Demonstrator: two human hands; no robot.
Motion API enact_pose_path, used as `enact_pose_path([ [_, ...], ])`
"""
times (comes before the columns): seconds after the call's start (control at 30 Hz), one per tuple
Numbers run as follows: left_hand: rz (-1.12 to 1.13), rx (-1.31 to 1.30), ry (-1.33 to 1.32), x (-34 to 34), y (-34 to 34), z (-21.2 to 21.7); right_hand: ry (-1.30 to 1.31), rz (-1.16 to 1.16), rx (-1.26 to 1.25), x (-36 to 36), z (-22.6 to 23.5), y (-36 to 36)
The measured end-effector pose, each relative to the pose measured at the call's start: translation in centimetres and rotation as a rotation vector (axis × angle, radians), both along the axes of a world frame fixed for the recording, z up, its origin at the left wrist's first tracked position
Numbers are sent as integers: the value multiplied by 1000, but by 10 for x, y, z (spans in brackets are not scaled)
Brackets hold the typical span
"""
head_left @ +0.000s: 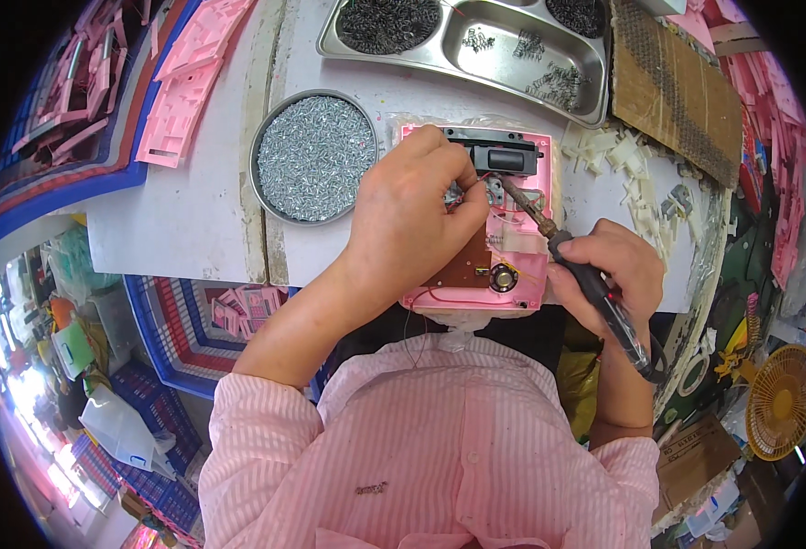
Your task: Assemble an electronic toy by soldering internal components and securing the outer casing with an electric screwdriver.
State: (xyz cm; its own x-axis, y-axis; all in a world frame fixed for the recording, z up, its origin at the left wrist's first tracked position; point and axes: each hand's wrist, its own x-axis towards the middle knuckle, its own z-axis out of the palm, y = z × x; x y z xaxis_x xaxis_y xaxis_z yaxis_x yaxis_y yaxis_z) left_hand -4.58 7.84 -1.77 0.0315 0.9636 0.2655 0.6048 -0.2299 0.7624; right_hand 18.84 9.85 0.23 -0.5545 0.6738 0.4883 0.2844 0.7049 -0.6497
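A pink plastic housing [524, 291] lies on the table in front of me with its inside facing up. It holds a black module [505, 158] at the top, a brown circuit board [462, 265], a small round speaker [505, 277] and thin wires. My right hand [618, 270] is wrapped round the black handle of a soldering iron [595, 291]. The iron's tip reaches in just below the black module. My left hand [417, 210] is over the housing's left half, thumb and fingers pinched close to the tip. What they pinch is hidden.
A round tin of small silver screws [316, 157] stands left of the housing. Behind it is a metal tray [522, 69] of springs. White plastic parts [636, 178] and a cardboard piece [676, 91] lie at right. Blue crates [170, 366] and a yellow fan [781, 403] flank the table.
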Motion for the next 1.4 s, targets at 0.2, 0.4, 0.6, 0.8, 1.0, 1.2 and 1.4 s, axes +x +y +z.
enact_pose_path([
  [0.2, -1, -9, 32, 1, 1, 0, 13, 95, 47, 7, -3, 7],
  [0.4, 5, 6, 34, 0, 0, -1, 43, 96, -32, 13, -1, 6],
  [0.6, 1, 28, 33, 0, 0, -4, 22, 83, -22, 15, 2, 8],
  [0.8, 3, 24, 35, -1, 0, -4, 4, 84, -55, 14, 1, 12],
  [1.0, 1, 3, -6, -2, 0, -4, -20, 96, -70, 12, -1, 14],
  [1.2, 4, 31, -8, -2, 0, -7, -1, 87, -63, 7, -4, 18],
  [1.4, 17, 115, 77, 0, 1, -11, -11, 84, -59, 8, -1, 20],
])
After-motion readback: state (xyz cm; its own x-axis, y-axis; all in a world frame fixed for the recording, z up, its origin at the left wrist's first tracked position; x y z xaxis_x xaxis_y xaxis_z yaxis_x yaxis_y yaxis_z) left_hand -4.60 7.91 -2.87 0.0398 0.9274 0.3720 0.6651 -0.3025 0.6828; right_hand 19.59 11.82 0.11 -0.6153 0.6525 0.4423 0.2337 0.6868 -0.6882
